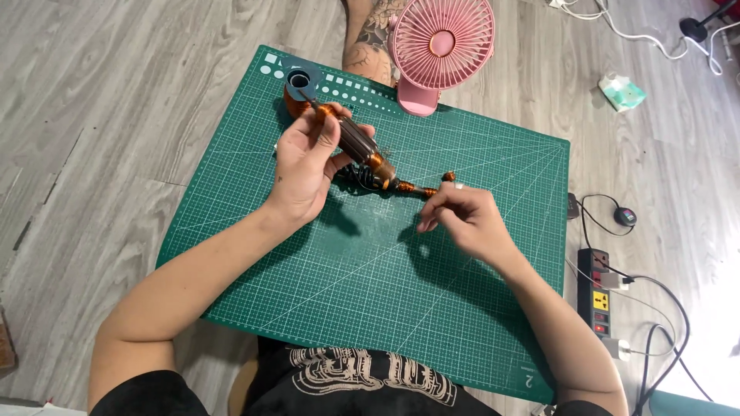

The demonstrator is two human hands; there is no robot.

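My left hand (307, 166) grips a motor armature (357, 143), a dark grooved cylinder with copper windings at both ends, held tilted above a green cutting mat (370, 285). My right hand (462, 216) hovers to its right with fingers pinched; whether it grips the thin copper wire running from the armature's lower end is too fine to tell. A small copper-coloured coiled piece (422, 189) lies on the mat between the two hands. A spool of copper wire (299, 91) with a dark top stands just beyond my left hand.
A pink desk fan (441, 46) stands at the mat's far edge beside a tattooed leg (368, 42). On the wooden floor to the right lie a power strip (595, 296) with plugs and cables, a small black device (624, 216) and a mint-green packet (622, 92).
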